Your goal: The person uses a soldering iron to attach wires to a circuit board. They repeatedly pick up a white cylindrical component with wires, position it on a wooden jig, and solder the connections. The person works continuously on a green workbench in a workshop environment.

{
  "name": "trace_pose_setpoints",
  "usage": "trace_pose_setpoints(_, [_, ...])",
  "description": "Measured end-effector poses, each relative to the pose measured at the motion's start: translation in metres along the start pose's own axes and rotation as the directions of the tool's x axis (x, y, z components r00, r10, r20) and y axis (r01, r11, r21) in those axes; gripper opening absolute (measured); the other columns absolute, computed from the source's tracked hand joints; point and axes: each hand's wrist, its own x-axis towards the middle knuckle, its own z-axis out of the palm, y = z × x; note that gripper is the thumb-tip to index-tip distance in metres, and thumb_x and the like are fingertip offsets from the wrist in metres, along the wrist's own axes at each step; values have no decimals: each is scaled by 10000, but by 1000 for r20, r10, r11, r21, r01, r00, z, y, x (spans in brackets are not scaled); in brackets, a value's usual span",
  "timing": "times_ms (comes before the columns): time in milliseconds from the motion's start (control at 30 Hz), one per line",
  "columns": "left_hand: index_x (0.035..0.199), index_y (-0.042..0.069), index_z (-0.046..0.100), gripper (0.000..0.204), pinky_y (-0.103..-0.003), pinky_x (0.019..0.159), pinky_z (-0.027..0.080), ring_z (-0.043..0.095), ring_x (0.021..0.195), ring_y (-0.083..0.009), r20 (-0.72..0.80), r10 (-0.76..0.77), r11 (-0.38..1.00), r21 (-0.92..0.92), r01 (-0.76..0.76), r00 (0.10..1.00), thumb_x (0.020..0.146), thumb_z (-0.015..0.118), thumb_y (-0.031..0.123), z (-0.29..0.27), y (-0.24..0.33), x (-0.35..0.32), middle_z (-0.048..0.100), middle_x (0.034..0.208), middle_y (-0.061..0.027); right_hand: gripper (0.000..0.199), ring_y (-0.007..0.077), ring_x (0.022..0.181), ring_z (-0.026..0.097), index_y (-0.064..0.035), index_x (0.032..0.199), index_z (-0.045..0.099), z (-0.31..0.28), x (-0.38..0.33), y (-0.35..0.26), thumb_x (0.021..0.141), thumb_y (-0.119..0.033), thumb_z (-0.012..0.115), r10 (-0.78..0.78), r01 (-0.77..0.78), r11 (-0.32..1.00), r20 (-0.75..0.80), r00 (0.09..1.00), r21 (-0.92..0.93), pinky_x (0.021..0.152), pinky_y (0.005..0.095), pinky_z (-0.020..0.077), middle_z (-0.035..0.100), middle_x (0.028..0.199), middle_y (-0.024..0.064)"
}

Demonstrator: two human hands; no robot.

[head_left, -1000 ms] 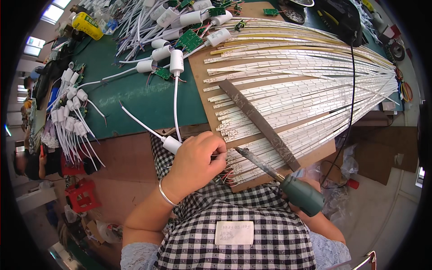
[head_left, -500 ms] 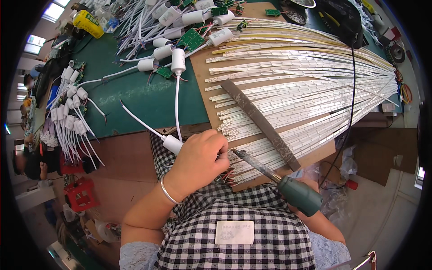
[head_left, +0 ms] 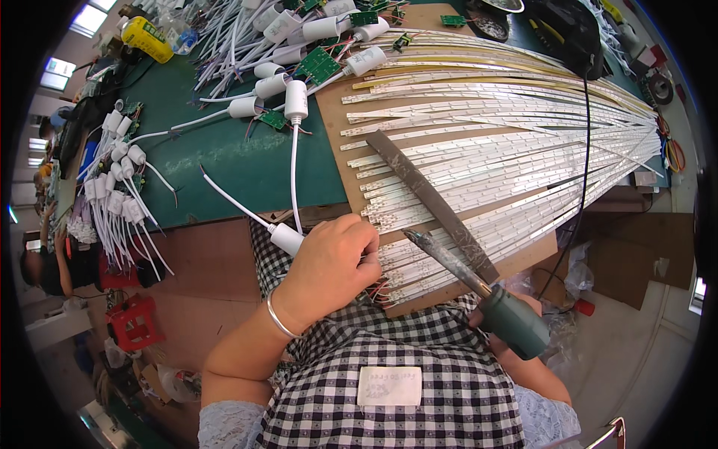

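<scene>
My left hand [head_left: 334, 258], with a bangle at the wrist, is closed in a pinch at the near left ends of the LED strips [head_left: 426, 258]. What its fingertips hold is hidden. A white cylindrical cable housing [head_left: 286, 239] emerges from behind that hand, with its white cable [head_left: 233, 197] running up left. Thin red wires [head_left: 380, 293] show just below the fingers. My right hand [head_left: 521, 301] grips a soldering iron [head_left: 516, 322] with a green handle, partly hiding the fingers. The iron's dark tip [head_left: 410, 235] is over the strips, right of my left hand. A flat brown bar [head_left: 434, 206] lies across the strips.
Brown board [head_left: 336, 135] lies beneath the strips on a green table [head_left: 202, 179]. White housings [head_left: 321, 30] with cables and green circuit boards [head_left: 318, 66] pile up behind; another bundle [head_left: 120, 187] hangs at left. A black cord [head_left: 587, 150] crosses the strips at right.
The soldering iron has moved right and its tip slightly up, away from my left hand. My left hand stays in place.
</scene>
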Motion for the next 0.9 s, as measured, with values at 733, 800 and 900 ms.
trace_pose_setpoints(733, [740,38,550,88,-397,680,451,564,721,-298,22,-8,1000,6,8,1000,710,633,39,-2,3,2,553,742,-100,334,164,785,663,56,1059,602,-2,-3,4,834,-163,717,-4,8,997,53,999,-80,682,258,536,657,986,137])
trace_pose_setpoints(800, [742,39,553,86,-395,683,452,565,723,-298,27,-9,1000,16,9,1000,712,633,41,-1,4,3,554,745,-99,324,166,773,663,59,1052,603,-1,0,1,845,-177,686,-60,60,994,8,998,-93,679,261,535,657,954,131])
trace_pose_setpoints(900, [742,40,554,85,-396,685,453,567,725,-297,27,-20,1000,8,20,999,713,634,45,-2,2,2,555,749,-98,317,173,752,664,60,1052,605,-5,4,-4,853,-183,653,-75,77,976,17,997,-206,674,266,536,660,923,130])
